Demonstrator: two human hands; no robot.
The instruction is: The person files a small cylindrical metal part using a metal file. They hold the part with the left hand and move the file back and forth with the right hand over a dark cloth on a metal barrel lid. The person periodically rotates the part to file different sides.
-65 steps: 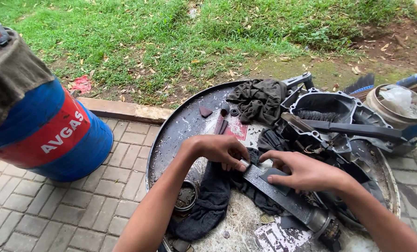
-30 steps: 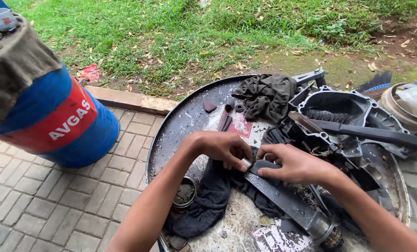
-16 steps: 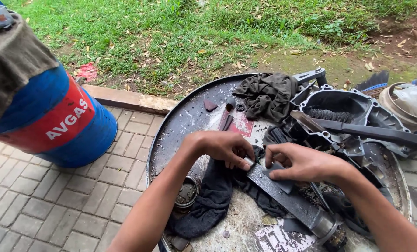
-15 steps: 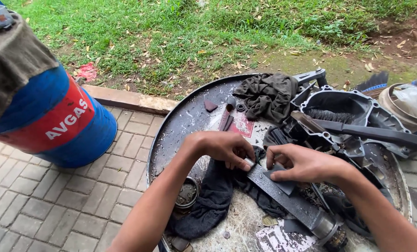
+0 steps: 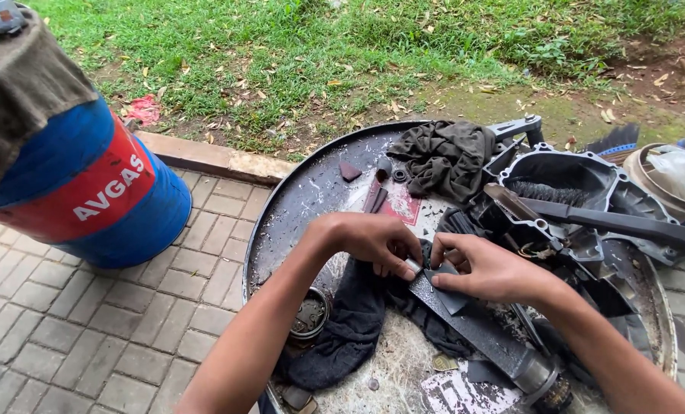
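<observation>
While the left hand [image 5: 373, 241] pinches the dark metal bar [image 5: 476, 333] at its upper end, its long axis runs toward 4 o'clock (under the right hand [image 5: 484, 268], pinching a dark abrasive scrap [image 5: 447, 295]).

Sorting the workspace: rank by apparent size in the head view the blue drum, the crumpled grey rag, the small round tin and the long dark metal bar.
1. blue drum
2. long dark metal bar
3. crumpled grey rag, close to the bar, unsure
4. small round tin

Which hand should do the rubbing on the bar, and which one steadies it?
Probably the right hand: its fingers already press a dark sheet flat on the metal bar. The left hand grips the bar's near tip, so it looks better placed to steady it.
</observation>
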